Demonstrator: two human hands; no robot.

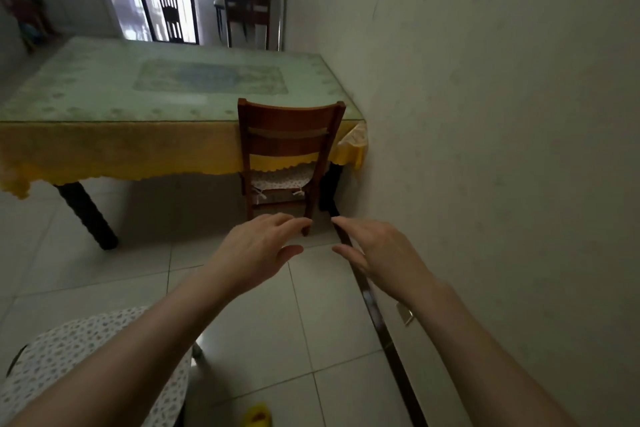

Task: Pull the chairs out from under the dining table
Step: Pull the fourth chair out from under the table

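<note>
Tucking under dining table: brown wooden chair, seemingly cushioned.

brown wooden chair upright, tucked under yellow-clothed dining table.

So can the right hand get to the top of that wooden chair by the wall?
Probably yes. The right hand is open and empty, and nothing lies between it and the chair, whose top rail stands clear of the table. The wall sits close on that side, leaving little room.
</note>
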